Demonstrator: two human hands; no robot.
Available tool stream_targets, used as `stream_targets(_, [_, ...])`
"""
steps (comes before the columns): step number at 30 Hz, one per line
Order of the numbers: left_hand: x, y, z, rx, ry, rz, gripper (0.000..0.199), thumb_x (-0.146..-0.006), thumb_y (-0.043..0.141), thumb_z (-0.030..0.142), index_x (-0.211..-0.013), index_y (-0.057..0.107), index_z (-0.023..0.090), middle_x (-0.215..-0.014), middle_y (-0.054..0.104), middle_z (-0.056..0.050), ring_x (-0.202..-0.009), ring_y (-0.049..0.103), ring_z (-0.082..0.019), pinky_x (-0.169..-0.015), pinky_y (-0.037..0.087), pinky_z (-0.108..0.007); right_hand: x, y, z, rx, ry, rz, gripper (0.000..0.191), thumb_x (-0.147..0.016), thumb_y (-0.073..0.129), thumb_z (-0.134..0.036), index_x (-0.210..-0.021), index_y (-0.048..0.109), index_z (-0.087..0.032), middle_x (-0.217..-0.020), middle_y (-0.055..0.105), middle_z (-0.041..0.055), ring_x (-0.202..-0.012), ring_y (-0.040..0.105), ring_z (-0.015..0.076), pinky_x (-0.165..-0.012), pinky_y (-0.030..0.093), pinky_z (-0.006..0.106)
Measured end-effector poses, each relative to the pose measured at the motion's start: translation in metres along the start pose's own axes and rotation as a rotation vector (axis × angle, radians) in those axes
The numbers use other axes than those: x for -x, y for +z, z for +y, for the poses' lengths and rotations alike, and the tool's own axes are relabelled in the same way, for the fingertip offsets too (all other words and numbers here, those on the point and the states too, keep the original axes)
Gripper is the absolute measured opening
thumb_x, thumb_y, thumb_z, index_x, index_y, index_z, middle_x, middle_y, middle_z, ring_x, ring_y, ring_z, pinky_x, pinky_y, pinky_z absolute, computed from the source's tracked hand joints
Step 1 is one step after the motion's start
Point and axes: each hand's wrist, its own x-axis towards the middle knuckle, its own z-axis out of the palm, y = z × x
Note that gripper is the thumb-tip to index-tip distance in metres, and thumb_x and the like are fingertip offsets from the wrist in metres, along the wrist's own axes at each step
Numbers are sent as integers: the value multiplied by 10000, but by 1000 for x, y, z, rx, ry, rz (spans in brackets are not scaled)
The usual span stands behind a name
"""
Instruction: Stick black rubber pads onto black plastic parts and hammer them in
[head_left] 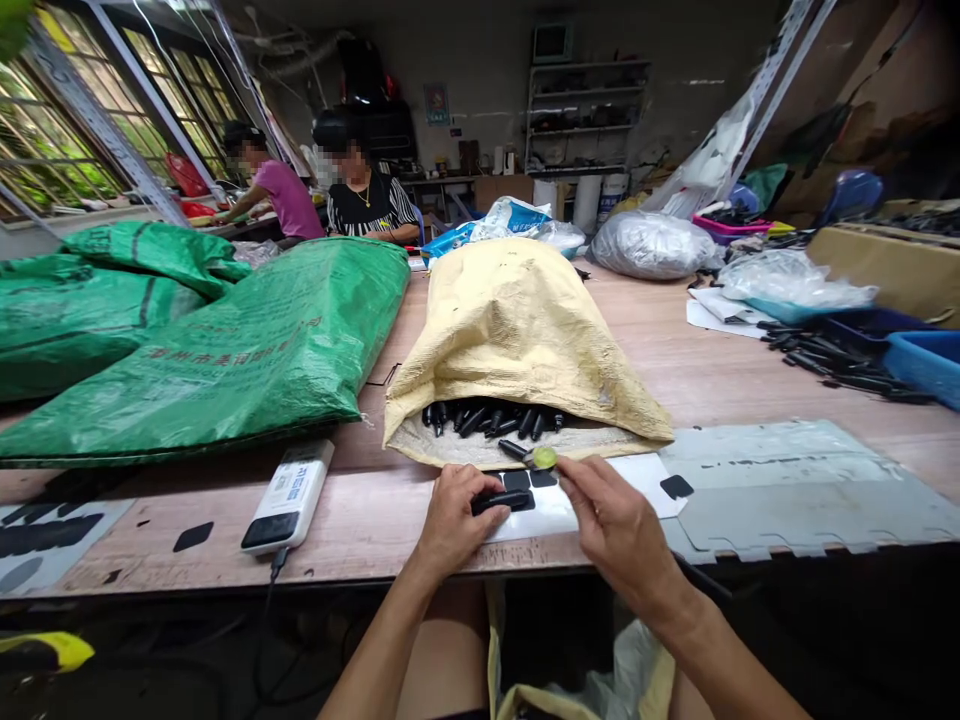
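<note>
My left hand (pixel 457 510) is closed around a black tube-shaped piece (pixel 501 500), held level just above the table's front edge. My right hand (pixel 619 520) pinches a small item with a round yellow-green end (pixel 544 458); its exact kind I cannot make out. Just left of that end lies another black piece (pixel 514 450), at the mouth of a cream woven sack (pixel 517 320). Several similar black pieces (pixel 495 418) show inside the sack's opening. Between my hands, dark square pads (pixel 516 480) lie on a white sheet (pixel 555 515).
Green woven sacks (pixel 300 340) fill the left side. A white power bank (pixel 289 500) with a cable lies near the front edge. To the right are a grey mat (pixel 817 490), black parts (pixel 840 360) and a blue bin (pixel 926 365). Two people sit across the table.
</note>
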Motion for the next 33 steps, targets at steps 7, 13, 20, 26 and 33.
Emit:
stream_targets(7, [1, 1, -4, 23, 13, -11, 152, -804, 741, 264, -955, 750, 251, -897, 671, -26, -992, 509, -250, -905, 377, -380, 12, 16, -21, -69, -50, 19, 405, -980, 453, -151, -1362, 559, -233, -1036, 657, 78, -950, 640, 188, -826, 533, 302])
stream_targets(13, [0, 1, -3, 3, 16, 3, 119, -808, 740, 256, -927, 752, 252, -857, 651, -19, -957, 511, -237, -874, 382, -365, 17, 23, -22, 67, -69, -114, 405, -958, 437, -96, -1306, 606, -215, -941, 648, 66, -831, 629, 180, -717, 523, 284])
stream_targets(20, [0, 2, -3, 0, 11, 1, 143, -796, 742, 263, -939, 748, 258, -871, 667, -19, -979, 510, -245, -893, 384, -380, 16, 14, -15, 23, -20, 44, 392, -981, 439, -126, -1337, 575, -219, -1028, 654, 76, -954, 633, 175, -849, 516, 284])
stream_targets(26, [0, 1, -1, -34, 29, 18, 153, -789, 723, 260, -941, 736, 250, -880, 674, -30, -979, 522, -258, -888, 395, -387, 20, 16, 2, 94, 47, 6, 345, -995, 434, -185, -1283, 616, -235, -1001, 668, 59, -926, 641, 173, -827, 514, 284])
stream_targets(33, [1, -4, -5, 22, 47, -32, 173, -869, 651, 355, -993, 709, 250, -937, 677, -41, -989, 531, -258, -898, 396, -395, -3, -1, 60, 358, 124, 96, 275, -969, 456, -194, -1140, 664, -250, -927, 657, 66, -868, 611, 230, -762, 489, 370])
